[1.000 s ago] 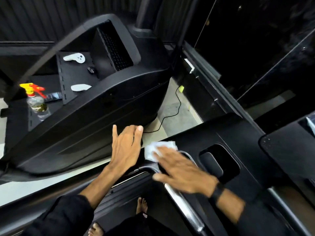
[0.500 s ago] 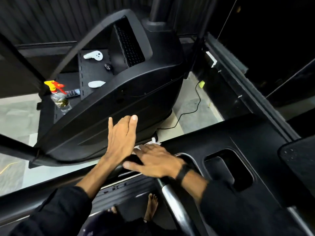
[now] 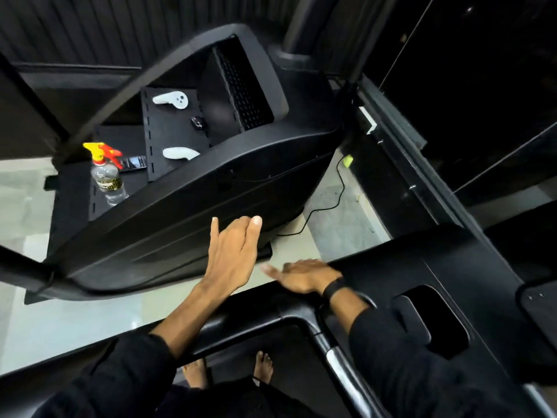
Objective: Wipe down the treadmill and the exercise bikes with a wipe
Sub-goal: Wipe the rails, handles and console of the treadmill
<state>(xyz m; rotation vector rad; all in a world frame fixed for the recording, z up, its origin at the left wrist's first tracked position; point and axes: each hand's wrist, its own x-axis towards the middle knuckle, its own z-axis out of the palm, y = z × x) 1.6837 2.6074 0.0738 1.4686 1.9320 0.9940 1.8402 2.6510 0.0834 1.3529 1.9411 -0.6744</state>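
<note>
The right hand (image 3: 304, 276), fingers flat, wipe now hidden beneath, is being swept toward nine o'clock along the treadmill console (image 3: 452, 267), extending coverage, while the left hand (image 3: 232, 251) is being held open, fingers apart.

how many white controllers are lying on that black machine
2, both on the black panel: one white controller at its far end, another nearer, partly behind the housing. More may be hidden.

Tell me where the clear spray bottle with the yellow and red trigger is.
The clear spray bottle with the yellow and red trigger stands upright at the head view's left, on a black perforated panel, beside a dark phone-like object.
</note>
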